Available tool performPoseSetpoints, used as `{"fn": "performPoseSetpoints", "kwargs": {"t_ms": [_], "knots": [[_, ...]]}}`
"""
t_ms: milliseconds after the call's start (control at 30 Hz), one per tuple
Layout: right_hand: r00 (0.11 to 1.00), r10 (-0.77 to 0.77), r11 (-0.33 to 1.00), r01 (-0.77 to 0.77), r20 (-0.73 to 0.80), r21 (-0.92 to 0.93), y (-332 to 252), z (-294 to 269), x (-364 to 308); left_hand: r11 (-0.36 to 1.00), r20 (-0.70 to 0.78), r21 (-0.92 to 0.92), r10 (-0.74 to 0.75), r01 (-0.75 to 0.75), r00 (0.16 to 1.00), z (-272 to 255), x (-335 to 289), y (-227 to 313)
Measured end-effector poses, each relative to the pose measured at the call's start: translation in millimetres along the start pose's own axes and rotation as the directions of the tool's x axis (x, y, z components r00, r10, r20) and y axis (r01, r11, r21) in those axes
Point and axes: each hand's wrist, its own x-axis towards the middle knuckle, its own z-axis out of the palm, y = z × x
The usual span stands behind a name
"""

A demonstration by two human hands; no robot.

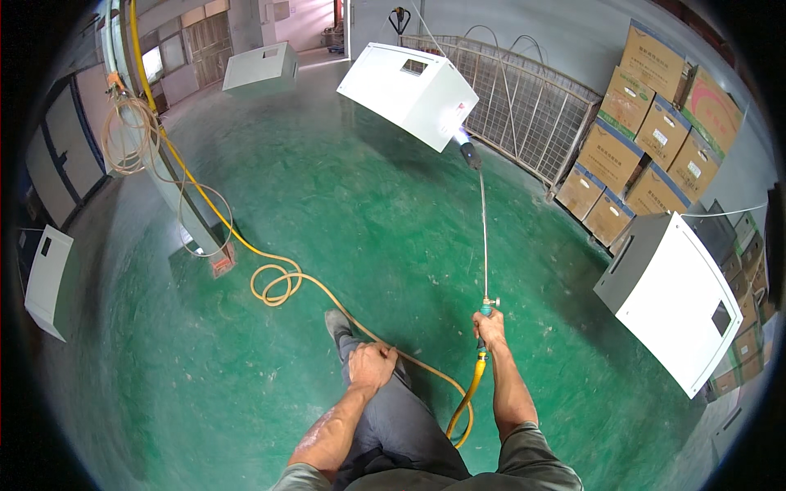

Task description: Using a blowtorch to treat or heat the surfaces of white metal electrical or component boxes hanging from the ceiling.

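Torch point(484, 237) long axis ran fore-aft, nozzle point(470, 155) facing away toward white box point(405, 90). Right hand point(490, 329) gripped its rear; left hand point(372, 366) curled at leg point(397, 421), contents unclear.

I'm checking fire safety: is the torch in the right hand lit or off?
Lit: a bluish-white glow shows at the torch's dark nozzle, beside the white box it points toward.

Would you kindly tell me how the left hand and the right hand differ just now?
The left hand rests on the grey trouser leg; the right hand grips the long-necked torch. The left hand sits lower in the picture, the right hand a little higher. Both are bare.
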Motion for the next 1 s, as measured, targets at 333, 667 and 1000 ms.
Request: {"fn": "performPoseSetpoints", "kwargs": {"t_ms": [333, 667, 1000], "knots": [[0.999, -0.02, 1.0, 0.019, -0.047, -0.012, 0.7, -15.4, 18.1, 1.0, 0.013, -0.008, -0.017, 0.017, 1.0, -4.1, 0.9, 4.6], [0.998, 0.014, 0.997, -0.009, -0.069, 0.072, 15.2, -24.0, 27.8, 1.0, 0.016, -0.016, 0.002, -0.002, 1.0, -2.3, 3.9, 1.1], [0.995, 0.043, 0.996, -0.035, -0.092, 0.081, 27.8, -41.7, 69.7, 0.992, -0.019, -0.076, 0.097, -0.098, 0.995, 5.5, 10.4, -8.0]]}}
